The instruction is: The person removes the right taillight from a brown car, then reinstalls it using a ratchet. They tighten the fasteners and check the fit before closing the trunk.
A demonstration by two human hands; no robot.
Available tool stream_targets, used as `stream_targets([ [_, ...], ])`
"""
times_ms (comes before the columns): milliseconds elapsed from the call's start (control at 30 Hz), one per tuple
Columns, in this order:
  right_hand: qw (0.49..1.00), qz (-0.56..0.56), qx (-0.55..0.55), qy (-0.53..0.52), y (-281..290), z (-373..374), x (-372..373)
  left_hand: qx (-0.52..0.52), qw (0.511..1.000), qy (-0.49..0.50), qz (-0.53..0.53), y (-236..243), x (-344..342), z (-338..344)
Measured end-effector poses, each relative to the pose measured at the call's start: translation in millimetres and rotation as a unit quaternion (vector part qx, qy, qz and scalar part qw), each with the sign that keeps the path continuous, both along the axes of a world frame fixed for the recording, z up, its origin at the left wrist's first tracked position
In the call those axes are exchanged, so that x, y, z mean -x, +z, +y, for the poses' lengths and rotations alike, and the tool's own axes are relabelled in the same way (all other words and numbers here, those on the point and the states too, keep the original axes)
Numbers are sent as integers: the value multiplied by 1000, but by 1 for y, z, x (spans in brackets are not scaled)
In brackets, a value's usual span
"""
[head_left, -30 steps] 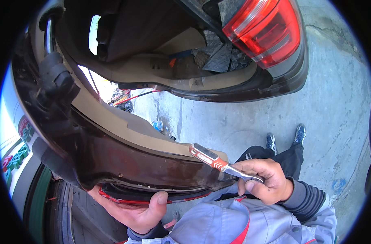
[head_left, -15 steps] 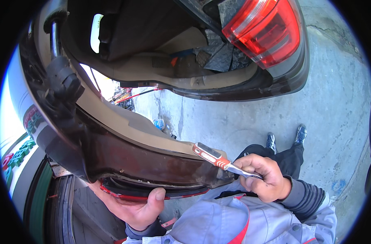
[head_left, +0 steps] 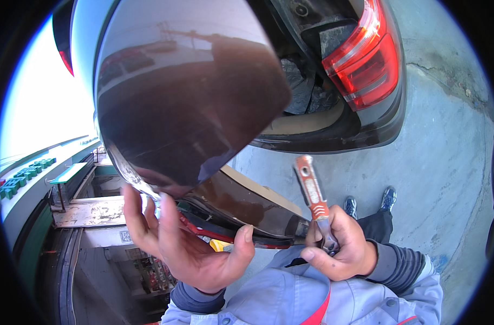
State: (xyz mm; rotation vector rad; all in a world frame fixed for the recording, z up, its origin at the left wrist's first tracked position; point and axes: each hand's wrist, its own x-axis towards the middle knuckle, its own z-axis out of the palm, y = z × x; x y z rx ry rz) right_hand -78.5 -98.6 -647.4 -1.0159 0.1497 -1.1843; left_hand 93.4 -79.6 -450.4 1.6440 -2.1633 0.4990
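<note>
My right hand (head_left: 341, 246) is closed around a ratchet wrench (head_left: 311, 181), its red-and-grey handle pointing upward. My left hand (head_left: 195, 254) has its fingers spread, near a red-edged lamp strip (head_left: 214, 234) on the vehicle's brown liftgate (head_left: 247, 203); whether a fingertip touches it I cannot tell. Above that hand, a large glossy dark-brown curved panel (head_left: 187, 108) fills the upper middle and hides much of the liftgate and car interior. A beige trim edge shows along the liftgate's inner side.
The car's rear corner with a red taillight (head_left: 363, 70) and bumper (head_left: 312, 142) is at upper right. A concrete floor (head_left: 436, 146) lies beneath, with my shoes (head_left: 387, 197) on it. At left are green sign letters (head_left: 25, 176) and a workshop front (head_left: 103, 208).
The glossy panel now covers the upper middle. My left hand has left its grip on the liftgate edge and spread its fingers. The ratchet in my right hand has turned more upright.
</note>
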Motion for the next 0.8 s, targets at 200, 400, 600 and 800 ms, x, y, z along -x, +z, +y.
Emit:
stream_targets([
  [200,972,136,99,-164,28,8,-21,21,995,-53,81,2,-2,-9],
  [400,933,243,100,-246,48,29,-22,38,985,-89,145,7,-4,-30],
  [600,916,269,62,-291,56,45,-25,19,986,-127,107,17,-10,-35],
  [800,900,278,54,-330,59,56,-32,13,988,-135,68,22,-12,-37],
])
